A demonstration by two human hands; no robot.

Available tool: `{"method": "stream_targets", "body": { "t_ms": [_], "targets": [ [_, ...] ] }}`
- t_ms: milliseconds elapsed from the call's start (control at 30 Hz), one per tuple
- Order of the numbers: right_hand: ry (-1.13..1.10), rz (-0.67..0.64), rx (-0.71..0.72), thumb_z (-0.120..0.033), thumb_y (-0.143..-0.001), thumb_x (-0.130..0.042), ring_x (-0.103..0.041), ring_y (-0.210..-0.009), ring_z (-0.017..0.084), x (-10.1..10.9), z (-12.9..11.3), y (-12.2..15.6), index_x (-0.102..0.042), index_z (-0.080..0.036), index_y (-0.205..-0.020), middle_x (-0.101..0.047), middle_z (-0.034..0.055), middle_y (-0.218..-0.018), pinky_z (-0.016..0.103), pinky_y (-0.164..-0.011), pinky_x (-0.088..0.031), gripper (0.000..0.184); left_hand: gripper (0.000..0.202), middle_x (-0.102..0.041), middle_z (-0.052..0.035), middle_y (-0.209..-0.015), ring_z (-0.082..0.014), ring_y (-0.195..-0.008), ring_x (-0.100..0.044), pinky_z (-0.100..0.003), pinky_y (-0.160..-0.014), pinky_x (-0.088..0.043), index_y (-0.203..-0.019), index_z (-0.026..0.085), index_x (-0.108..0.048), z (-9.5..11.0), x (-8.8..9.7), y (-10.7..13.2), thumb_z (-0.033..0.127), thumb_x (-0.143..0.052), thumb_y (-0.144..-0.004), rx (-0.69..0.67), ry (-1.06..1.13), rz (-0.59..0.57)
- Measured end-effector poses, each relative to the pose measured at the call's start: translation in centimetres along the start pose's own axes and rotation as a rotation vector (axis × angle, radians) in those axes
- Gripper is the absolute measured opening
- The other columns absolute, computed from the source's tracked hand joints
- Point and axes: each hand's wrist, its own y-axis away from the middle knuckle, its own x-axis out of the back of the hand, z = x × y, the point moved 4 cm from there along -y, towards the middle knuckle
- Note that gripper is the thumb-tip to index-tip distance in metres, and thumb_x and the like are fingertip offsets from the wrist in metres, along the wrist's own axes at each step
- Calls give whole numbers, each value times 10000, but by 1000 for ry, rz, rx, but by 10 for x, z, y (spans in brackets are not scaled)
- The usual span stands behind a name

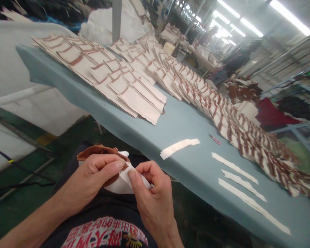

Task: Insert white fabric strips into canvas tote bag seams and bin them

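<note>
Over my lap, my left hand pinches a brown and white piece of material at its edge. Its brown side shows behind my fingers, while white material hangs below. My right hand is closed on the white part of the same piece, thumb on top. Both hands are close together, just off the near edge of the table. Several white strips lie on the tabletop ahead and to the right. Small snips with a pink handle rest beyond them.
A long table with a blue-green cover runs diagonally ahead. Overlapping cream panels with brown edges lie on its left, and a long row of similar pieces lines its far side. A white cart stands left. A person is farther back.
</note>
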Motion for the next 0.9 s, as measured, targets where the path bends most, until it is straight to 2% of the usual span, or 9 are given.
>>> {"method": "stream_targets", "body": {
  "t_ms": [200,467,600,767,900],
  "targets": [
    [-39,-25,-17,-465,-965,-740,-522,-456,133,0,3,1,-645,-252,-756,-638,-41,-559,257,-467,-353,313,431,-554,24,-614,-111,-537,-388,-202,-465,-316,-728,214,-840,-1,0,2,583,-765,-937,-32,-20,1],
    [-9,9,-24,-476,-961,-714,-504,-469,124,3,7,2,-644,-248,-753,-618,-47,-574,259,-484,-339,316,482,-470,36,-584,-111,-532,-357,-208,-459,-286,-649,206,-725,4,-5,-1,575,-730,-959,-37,-66,-39],
    [-20,26,-12,-458,-962,-716,-498,-461,118,0,9,2,-633,-249,-755,-608,-54,-576,254,-480,-337,305,501,-431,46,-577,-107,-526,-327,-208,-456,-272,-657,210,-702,-3,-4,-1,588,-716,-985,-36,-65,-52],
    [-44,17,-18,-459,-968,-713,-479,-447,119,-2,13,0,-611,-256,-756,-585,-63,-559,257,-474,-319,311,536,-477,37,-611,-109,-545,-363,-204,-466,-291,-705,198,-743,-11,-1,-3,637,-691,-1008,-20,-103,-58],
    [-43,-8,-57,-483,-966,-704,-476,-449,122,-4,16,-3,-604,-260,-764,-582,-67,-559,269,-489,-314,318,554,-475,41,-618,-110,-542,-380,-206,-467,-318,-687,196,-707,-10,0,-6,631,-663,-1027,-54,-160,-63]
  ]
}}
